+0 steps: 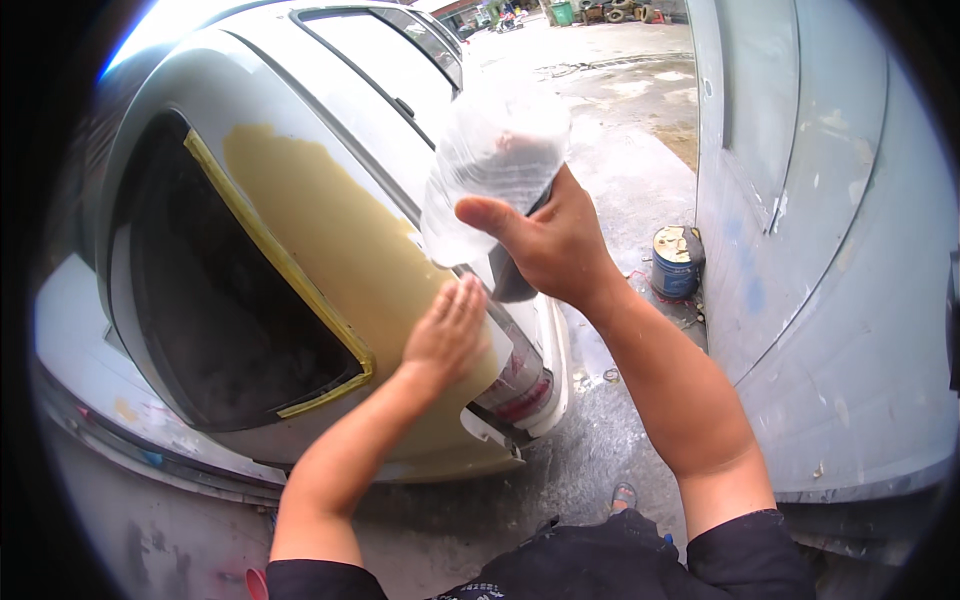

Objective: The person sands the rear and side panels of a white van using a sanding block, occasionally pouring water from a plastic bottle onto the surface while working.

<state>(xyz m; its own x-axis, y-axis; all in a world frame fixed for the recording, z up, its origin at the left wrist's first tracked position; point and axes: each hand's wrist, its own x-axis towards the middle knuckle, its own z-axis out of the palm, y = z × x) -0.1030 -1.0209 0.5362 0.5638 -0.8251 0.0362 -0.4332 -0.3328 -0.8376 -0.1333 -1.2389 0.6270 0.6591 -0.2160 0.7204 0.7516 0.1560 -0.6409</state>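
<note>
My left hand (448, 330) lies flat on the tan filler (315, 202) covering the car's rear corner panel, fingers straight and close together. I see nothing held in it, though its palm side is hidden. Raised just above and to the right, my right hand (551, 240) is wrapped around a clear, ribbed plastic bottle (499, 161), thumb across the near side. A dark grey piece (514, 281) shows beneath that hand; what it is I cannot tell. Yellow masking tape (277, 240) edges the dark rear window (217, 292) beside the filler.
Below my hands is the tail-light area (525, 386), marked with red. A grey panelled wall (817, 225) rises at right, with a blue paint bucket (673, 262) at its foot. Tyres (619, 13) and a green bin (562, 13) stand far off. My sandalled foot (624, 495) is on concrete.
</note>
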